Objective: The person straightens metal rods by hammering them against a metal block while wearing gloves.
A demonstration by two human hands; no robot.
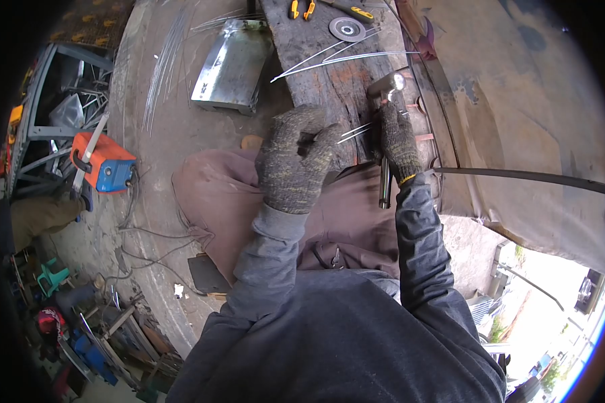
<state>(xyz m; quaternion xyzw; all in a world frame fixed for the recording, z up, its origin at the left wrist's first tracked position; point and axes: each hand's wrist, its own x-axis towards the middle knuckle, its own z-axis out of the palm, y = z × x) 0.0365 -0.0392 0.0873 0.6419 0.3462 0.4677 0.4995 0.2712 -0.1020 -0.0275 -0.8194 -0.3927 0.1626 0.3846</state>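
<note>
Both my hands wear dark knitted gloves. My left hand (299,158) is closed, thumb and fingers curled toward each other, beside the ends of two thin metal rods (355,133); whether it grips anything is hidden. The rods run across the dark wooden board (336,94) to my right hand. Closed around a hammer (386,185), my right hand (400,138) has the shiny head above it and the handle end below. Longer thin rods (346,62) lie on the board beyond my hands.
A grinding disc (347,29) and yellow-handled pliers (301,9) lie at the board's far end. Left of it stands a bent metal sheet (232,67). An orange machine (103,163) with cables sits at left. Another person's leg (44,218) shows at far left.
</note>
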